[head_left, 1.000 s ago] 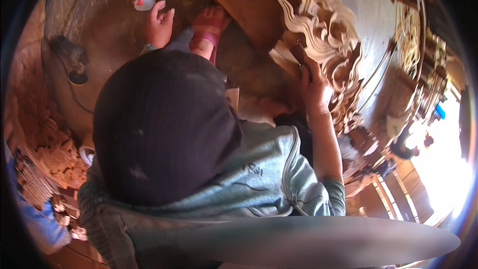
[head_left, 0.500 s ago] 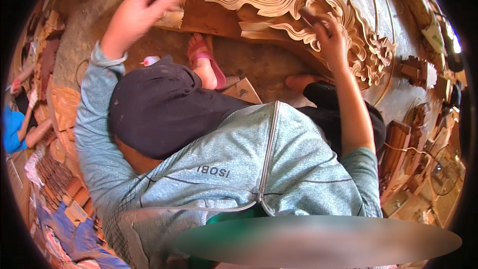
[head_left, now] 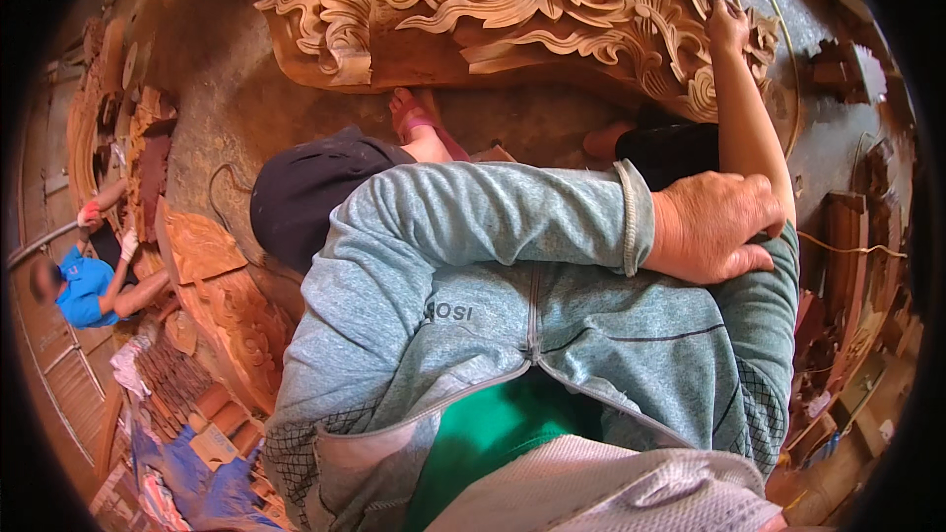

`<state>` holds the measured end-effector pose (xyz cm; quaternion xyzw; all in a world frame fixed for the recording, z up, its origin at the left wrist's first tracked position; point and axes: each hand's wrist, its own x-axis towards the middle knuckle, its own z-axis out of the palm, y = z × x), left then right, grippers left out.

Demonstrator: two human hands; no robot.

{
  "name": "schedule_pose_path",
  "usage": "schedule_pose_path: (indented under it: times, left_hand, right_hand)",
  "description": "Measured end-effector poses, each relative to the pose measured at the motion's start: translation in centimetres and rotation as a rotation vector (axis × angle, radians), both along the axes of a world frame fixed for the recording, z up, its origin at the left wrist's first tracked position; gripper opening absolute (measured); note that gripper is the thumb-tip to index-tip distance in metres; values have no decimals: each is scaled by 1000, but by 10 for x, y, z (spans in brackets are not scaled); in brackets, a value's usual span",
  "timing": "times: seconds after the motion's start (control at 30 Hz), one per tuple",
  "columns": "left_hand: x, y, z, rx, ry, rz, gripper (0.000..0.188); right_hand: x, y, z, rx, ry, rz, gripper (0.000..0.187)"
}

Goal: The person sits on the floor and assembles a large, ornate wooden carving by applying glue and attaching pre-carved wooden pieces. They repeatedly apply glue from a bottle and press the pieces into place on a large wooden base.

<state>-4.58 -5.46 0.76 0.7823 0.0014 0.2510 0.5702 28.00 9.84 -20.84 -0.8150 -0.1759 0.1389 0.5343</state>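
A long, ornately carved wooden panel (head_left: 512, 10) lies on the floor across the top of the view. My right hand (head_left: 727, 25) reaches up to its right end, and the fingers rest flat on the scrollwork. The forearm is bare. My left hand (head_left: 714, 227) crosses my chest in a grey-blue sleeve and closes over the pushed-up sleeve at my right elbow (head_left: 774, 286). A dark trouser leg (head_left: 305, 192) and a foot in a pink sandal (head_left: 419, 123) lie just below the panel.
At the far left, another person in a blue shirt (head_left: 84, 286) works among carved wooden pieces (head_left: 227, 305). A blue tarp (head_left: 197, 473) lies at the lower left. Timber offcuts (head_left: 847, 236) are stacked on the right. A thin cable (head_left: 222, 187) runs over the floor.
My left hand has left the left part of the carving and swung across to my right elbow. My right hand stays on the panel's right end. The view has tilted.
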Motion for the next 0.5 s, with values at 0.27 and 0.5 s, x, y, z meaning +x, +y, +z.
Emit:
schedule_pose_path:
  times: [0.27, 0.5]
  left_hand:
    - [4, -20, 1, 428, 25, 137, 22]
    - [39, -19, -7, 330, -50, 135, 15]
  right_hand:
    - [-18, -12, -6, -4, -155, 39, 45]
    - [32, -23, -20, -32, -57, -39, 47]
